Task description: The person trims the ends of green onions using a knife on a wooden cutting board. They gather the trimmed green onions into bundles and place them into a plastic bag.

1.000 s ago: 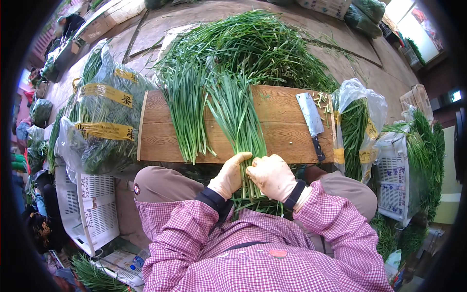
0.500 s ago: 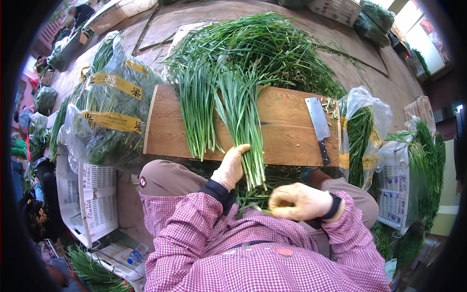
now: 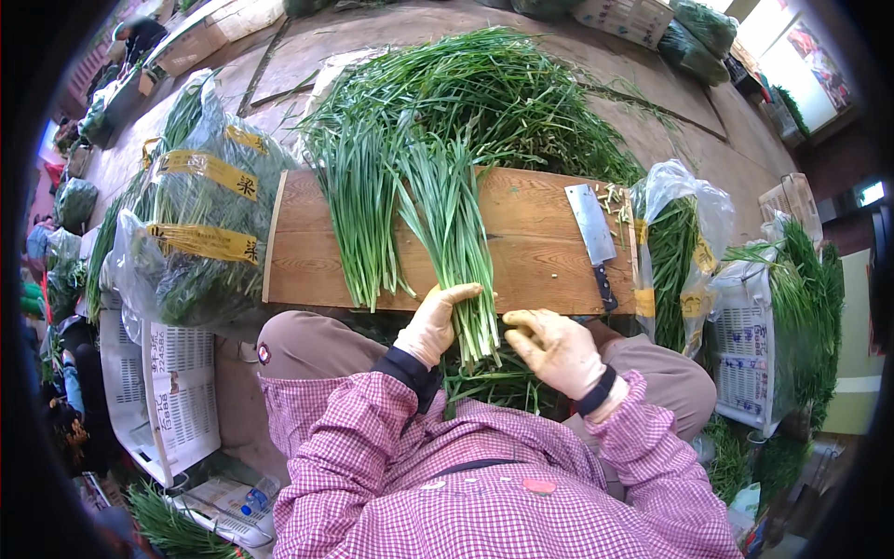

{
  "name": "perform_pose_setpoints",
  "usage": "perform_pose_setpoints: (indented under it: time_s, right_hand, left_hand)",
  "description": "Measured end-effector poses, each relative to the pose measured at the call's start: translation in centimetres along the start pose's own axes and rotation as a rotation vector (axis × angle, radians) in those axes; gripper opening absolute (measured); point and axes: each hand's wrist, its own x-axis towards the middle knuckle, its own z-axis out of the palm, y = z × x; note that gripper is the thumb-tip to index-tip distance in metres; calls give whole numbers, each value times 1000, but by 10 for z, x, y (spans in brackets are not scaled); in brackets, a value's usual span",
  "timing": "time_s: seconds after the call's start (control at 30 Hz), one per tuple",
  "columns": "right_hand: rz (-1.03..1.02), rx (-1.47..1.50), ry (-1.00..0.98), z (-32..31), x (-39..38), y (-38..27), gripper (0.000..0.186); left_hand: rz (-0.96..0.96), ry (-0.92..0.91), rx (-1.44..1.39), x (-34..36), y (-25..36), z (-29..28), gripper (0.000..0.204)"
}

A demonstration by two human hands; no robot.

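My left hand [image 3: 436,324], in a pale stained glove, is closed around the lower stalks of a bunch of garlic chives [image 3: 456,238]. The bunch's leaves lie across a wooden board [image 3: 531,233], and its cut ends stick out past the near edge toward my lap. Just right of those ends is my right hand [image 3: 557,352], also gloved. Its thumb and fingers are bent but apart, with nothing visible between them. Another bunch of chives [image 3: 358,224] rests on the board to the left. A cleaver [image 3: 590,228] with a dark handle lies at the board's right side.
Beyond the board rises a big heap of loose chives [image 3: 484,88]. Taped plastic bags of greens stand left [image 3: 209,205] and right [image 3: 675,252]. White plastic crates [image 3: 182,391] flank me. Trimmed stem bits [image 3: 612,198] lie beside the cleaver, and loose leaves [image 3: 494,387] sit between my legs.
My right hand has moved up from my lap toward the stalk ends, its fingers opening; a pale strand it held is no longer seen. The left hand still grips the bunch.
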Motion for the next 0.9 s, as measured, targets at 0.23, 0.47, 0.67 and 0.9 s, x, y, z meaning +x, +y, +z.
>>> perform_pose_setpoints:
  time_s: [0.23,0.47,0.67,0.9]
  right_hand:
    - [167,54,-99,33,26,-15,35]
    - [232,-49,-84,39,23,-6,31]
    - [38,-458,78,61,26,-2,25]
    - [324,-314,-89,64,35,8,19]
  left_hand:
    - [-99,-37,-116,-5,6,-1,30]
    - [-119,-209,-159,-5,2,-1,56]
    - [-194,-26,-167,-3,0,-7,29]
    - [-161,42,-158,0,-7,-9,15]
